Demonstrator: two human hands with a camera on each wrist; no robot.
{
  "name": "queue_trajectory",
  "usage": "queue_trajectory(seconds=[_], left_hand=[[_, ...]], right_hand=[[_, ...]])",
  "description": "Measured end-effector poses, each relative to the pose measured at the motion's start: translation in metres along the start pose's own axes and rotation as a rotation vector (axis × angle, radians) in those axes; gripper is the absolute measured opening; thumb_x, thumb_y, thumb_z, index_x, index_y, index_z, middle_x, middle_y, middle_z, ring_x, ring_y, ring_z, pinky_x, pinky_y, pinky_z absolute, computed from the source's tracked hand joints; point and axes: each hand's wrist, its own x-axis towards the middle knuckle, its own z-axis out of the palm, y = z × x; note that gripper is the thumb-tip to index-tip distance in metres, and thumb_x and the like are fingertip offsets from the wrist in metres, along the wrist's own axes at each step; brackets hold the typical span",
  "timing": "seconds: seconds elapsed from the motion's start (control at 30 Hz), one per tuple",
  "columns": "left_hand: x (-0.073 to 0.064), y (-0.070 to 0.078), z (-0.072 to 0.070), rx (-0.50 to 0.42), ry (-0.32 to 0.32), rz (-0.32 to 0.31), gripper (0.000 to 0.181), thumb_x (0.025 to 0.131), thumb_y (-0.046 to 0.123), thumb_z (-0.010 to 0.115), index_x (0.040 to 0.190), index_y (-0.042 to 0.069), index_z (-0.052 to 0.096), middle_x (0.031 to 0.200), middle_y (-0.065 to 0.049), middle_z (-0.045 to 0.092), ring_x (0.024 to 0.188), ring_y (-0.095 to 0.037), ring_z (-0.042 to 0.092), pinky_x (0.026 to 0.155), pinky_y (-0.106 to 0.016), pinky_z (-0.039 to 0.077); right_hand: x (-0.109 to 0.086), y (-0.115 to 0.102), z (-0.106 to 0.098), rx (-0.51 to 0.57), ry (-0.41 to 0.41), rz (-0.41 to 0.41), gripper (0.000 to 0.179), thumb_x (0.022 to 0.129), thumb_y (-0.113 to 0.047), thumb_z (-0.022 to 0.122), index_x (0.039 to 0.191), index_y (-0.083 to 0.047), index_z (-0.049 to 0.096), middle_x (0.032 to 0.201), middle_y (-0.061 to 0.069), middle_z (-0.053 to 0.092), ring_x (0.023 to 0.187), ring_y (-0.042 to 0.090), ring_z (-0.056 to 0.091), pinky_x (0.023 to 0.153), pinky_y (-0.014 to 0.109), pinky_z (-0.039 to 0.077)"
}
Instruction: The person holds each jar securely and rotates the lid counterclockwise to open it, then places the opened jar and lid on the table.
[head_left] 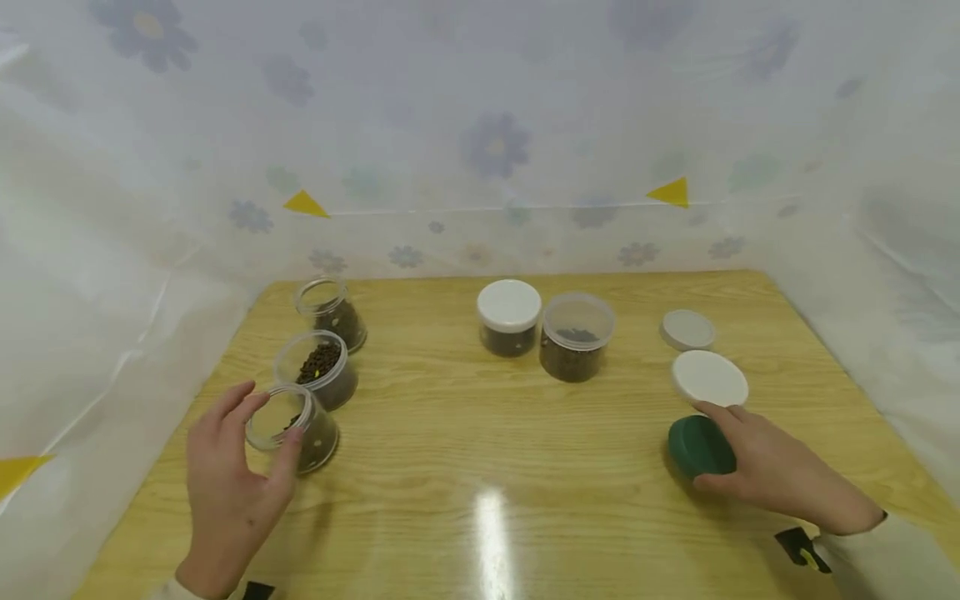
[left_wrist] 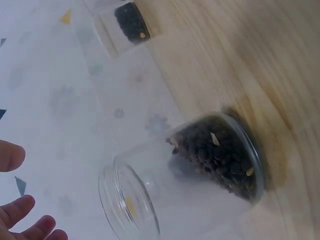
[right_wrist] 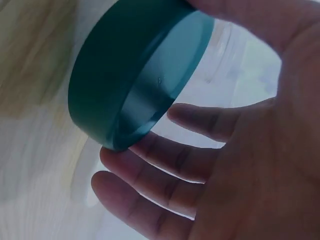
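My left hand (head_left: 232, 458) is spread, thumb and fingers either side of the mouth of a clear jar (head_left: 321, 442) at the near left. In the left wrist view, the fingertips (left_wrist: 19, 209) stand apart from the rim of this jar (left_wrist: 195, 200), which has dark brown pellets (left_wrist: 215, 160) heaped in its bottom. On the right side, my right hand (head_left: 757, 458) grips a dark green lid (head_left: 701, 447) between thumb and fingers. The lid is tilted, its hollow side facing the palm in the right wrist view.
Behind the near jar stand an open tub (head_left: 341, 387) and another open jar (head_left: 345, 321), both holding dark pellets. A white-lidded jar (head_left: 510, 308) and a clear tub (head_left: 573, 358) stand at back centre. Two pale lids, one smaller (head_left: 687, 331) and one larger (head_left: 710, 377), lie right.
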Motion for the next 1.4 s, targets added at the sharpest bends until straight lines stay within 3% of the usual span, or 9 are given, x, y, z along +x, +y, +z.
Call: queue_trajectory(seconds=[0.1,0.2,0.33,0.57,0.8,1.17,1.4], left_hand=[[-0.001,0.003,0.003,-0.002,0.013,0.039,0.066,0.094,0.051,0.056,0.115,-0.012,0.06,0.13,-0.031,0.055,0.116,-0.052,0.047,0.094,-0.053,0.031],[-0.002,0.006,0.005,-0.009,0.027,0.061,0.07,0.094,0.057,0.052,0.113,-0.01,0.061,0.13,-0.03,0.056,0.114,-0.051,0.047,0.094,-0.049,0.03],[-0.004,0.008,0.007,-0.032,0.019,0.064,0.06,0.092,0.048,0.057,0.112,-0.009,0.063,0.129,-0.03,0.056,0.113,-0.052,0.047,0.094,-0.047,0.03],[-0.009,0.011,0.006,-0.026,-0.103,-0.001,0.047,0.08,0.019,0.069,0.116,-0.009,0.061,0.134,-0.031,0.051,0.118,-0.051,0.045,0.094,-0.056,0.031],[-0.011,0.01,0.009,-0.028,-0.095,0.029,0.049,0.069,0.003,0.076,0.115,-0.007,0.062,0.135,-0.029,0.052,0.111,-0.046,0.048,0.088,-0.054,0.033],[-0.011,0.016,0.014,-0.049,-0.146,0.019,0.045,0.072,0.001,0.076,0.113,-0.008,0.061,0.136,-0.029,0.05,0.117,-0.046,0.047,0.092,-0.056,0.034],[-0.009,0.023,0.02,-0.083,-0.178,0.024,0.046,0.071,-0.002,0.078,0.114,-0.007,0.061,0.137,-0.03,0.049,0.121,-0.047,0.045,0.091,-0.061,0.037]], right_hand=[[0.0,0.006,0.002,-0.028,0.002,0.018,0.1,0.066,-0.046,0.087,0.142,0.003,0.045,0.129,0.036,0.055,0.108,0.051,0.06,0.078,0.057,0.054],[-0.001,0.012,0.004,-0.046,0.008,0.015,0.094,0.065,-0.042,0.089,0.138,0.003,0.049,0.125,0.035,0.056,0.105,0.049,0.061,0.076,0.056,0.054],[-0.002,0.019,0.005,-0.054,0.002,0.017,0.079,0.064,-0.037,0.09,0.127,-0.001,0.059,0.117,0.029,0.059,0.1,0.041,0.062,0.073,0.051,0.055],[-0.002,0.02,0.01,-0.033,-0.012,0.035,0.069,0.063,-0.032,0.09,0.119,-0.005,0.06,0.115,0.023,0.056,0.097,0.038,0.059,0.072,0.05,0.053],[-0.003,0.023,0.009,-0.051,-0.014,0.058,0.071,0.063,-0.032,0.089,0.121,-0.005,0.058,0.122,0.026,0.055,0.101,0.046,0.058,0.068,0.052,0.053],[-0.006,0.031,0.008,-0.062,-0.012,0.078,0.073,0.065,-0.03,0.087,0.125,-0.001,0.056,0.121,0.029,0.054,0.104,0.047,0.056,0.071,0.052,0.053],[-0.011,0.028,0.0,-0.061,0.001,0.055,0.08,0.068,-0.035,0.088,0.132,0.001,0.054,0.128,0.035,0.051,0.109,0.056,0.053,0.075,0.06,0.052]])
